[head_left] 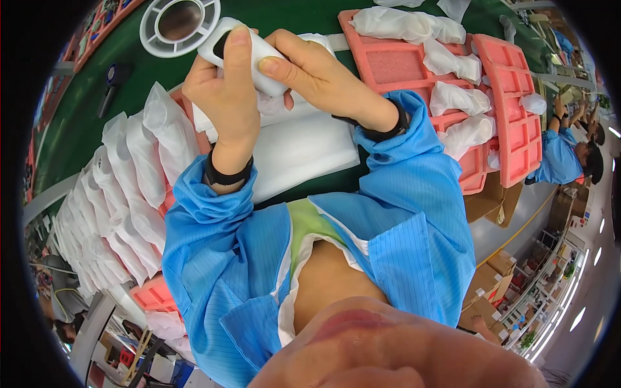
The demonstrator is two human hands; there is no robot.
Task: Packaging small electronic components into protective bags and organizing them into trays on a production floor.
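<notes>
Both of my hands hold a white handheld device [270, 85] with a smooth rounded body and a dark oval window. At its far-left end is a round, spoked white ring [150, 29], like the head of a small fan; the joint between them is not clear. My left hand [226, 90] grips the body, with the thumb over the dark window. From the right, my right hand [317, 74] closes on the body, thumb on top and fingers partly hidden behind. Below the hands lies a stack of thin white bags or sheets [304, 152].
White-wrapped items [139, 158] lie in rows at left. Pink trays [388, 61] at right hold more wrapped pieces [459, 100]. A dark handheld object [111, 84] lies on the green tabletop [126, 42]. At far right sit people in blue [556, 155]; cardboard boxes [488, 284] stand lower right.
</notes>
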